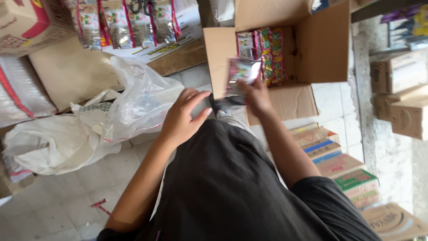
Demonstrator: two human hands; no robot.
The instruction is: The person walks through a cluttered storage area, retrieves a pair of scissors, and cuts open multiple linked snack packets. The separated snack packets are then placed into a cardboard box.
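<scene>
Two bare hands work above an open cardboard box (323,44) of glossy, upright snack packets (266,53). Right hand (254,96) grip is closed on a blurred foil packet (242,71) at the box's front flap. Left hand (183,118) curls around a dark flat object, unidentifiable. Crumpled plastic bags (133,100) lie left on the pale tiled floor (58,205); small cartons (339,165) stack right

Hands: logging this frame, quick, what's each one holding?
Left hand: closed on a small grey item, too hidden to identify.
Right hand: holding a blurred packet.
</scene>
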